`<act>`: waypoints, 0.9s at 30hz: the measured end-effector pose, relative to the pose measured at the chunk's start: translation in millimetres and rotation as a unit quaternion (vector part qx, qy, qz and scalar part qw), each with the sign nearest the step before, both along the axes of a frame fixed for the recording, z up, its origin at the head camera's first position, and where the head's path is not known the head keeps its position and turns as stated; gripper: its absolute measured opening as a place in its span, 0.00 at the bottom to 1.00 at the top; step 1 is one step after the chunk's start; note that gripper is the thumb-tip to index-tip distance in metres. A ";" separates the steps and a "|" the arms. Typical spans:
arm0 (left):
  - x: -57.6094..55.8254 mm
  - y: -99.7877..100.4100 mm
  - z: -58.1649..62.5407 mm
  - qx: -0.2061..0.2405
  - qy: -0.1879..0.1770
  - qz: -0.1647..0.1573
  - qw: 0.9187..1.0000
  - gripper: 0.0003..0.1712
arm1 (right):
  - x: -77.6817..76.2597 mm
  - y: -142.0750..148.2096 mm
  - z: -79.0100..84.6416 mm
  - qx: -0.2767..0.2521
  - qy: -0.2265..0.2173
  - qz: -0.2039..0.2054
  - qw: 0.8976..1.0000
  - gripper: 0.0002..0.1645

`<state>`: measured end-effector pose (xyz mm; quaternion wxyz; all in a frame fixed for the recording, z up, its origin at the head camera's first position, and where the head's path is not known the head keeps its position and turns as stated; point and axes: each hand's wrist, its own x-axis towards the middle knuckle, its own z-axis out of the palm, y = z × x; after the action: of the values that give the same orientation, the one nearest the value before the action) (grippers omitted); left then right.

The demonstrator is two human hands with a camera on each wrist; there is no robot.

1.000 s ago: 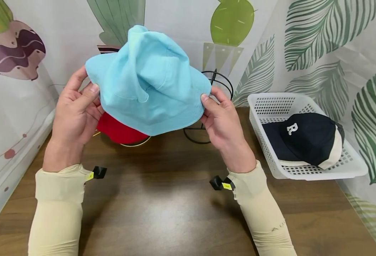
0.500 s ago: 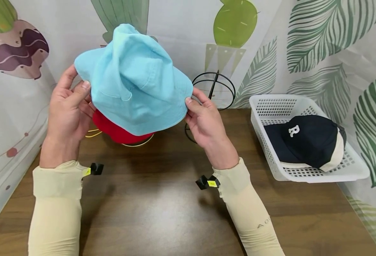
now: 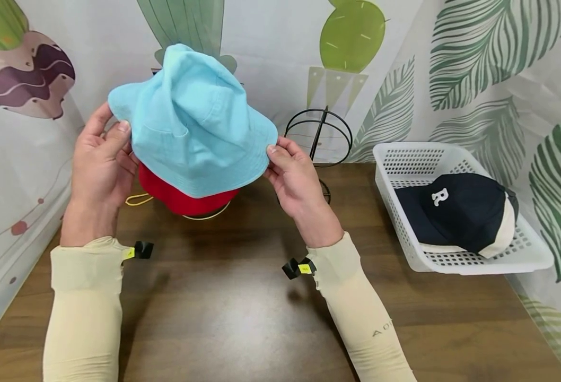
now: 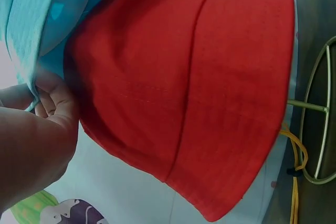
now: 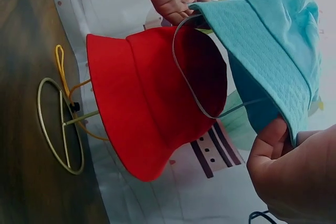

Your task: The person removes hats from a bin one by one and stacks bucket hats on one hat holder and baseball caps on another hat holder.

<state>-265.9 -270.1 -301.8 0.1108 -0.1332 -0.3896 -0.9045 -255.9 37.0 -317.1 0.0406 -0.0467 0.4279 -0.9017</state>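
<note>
A light blue bucket hat (image 3: 199,127) hangs between both hands, its crown up and creased. My left hand (image 3: 101,164) pinches the brim at the left, thumb on top. At the other side of the brim, my right hand (image 3: 295,178) pinches with thumb and fingers. Right beneath is a red bucket hat (image 5: 152,93) on a gold wire stand (image 5: 60,124); the blue brim overlaps its crown. A thin cord loop (image 5: 184,72) dangles from the blue hat in the right wrist view. A yellow cord (image 4: 295,150) hangs below the red hat.
Right of the hats stands a black wire hat stand (image 3: 318,135) with nothing on it. Further right, a white perforated basket (image 3: 395,223) holds a dark cap (image 3: 466,212) with a letter R. A patterned cloth (image 3: 271,42) hangs behind the wooden table (image 3: 223,318).
Both hands have carried the blue hat leftward, over the red hat, and lowered it slightly just now. The right hand moved further, and the black stand shows more fully.
</note>
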 end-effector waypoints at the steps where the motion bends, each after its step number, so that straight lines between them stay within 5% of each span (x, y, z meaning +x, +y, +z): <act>1: -1.1 -0.7 -0.7 0.003 -0.001 0.000 1.000 0.27 | -0.8 -1.1 -0.1 0.001 -0.002 0.001 1.000 0.10; 15: -10.1 -6.4 -6.8 0.026 0.000 0.022 0.999 0.26 | -15.0 -17.3 -10.6 0.020 -0.031 -0.008 0.999 0.09; 27: -16.2 -11.6 -15.2 0.012 -0.055 0.026 0.998 0.25 | -26.7 -26.4 -24.0 0.009 -0.058 -0.011 0.998 0.08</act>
<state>-282.2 -281.7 -317.0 0.1138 -0.0716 -0.3872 -0.9122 -282.6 10.6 -341.2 0.0555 0.0105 0.4339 -0.8992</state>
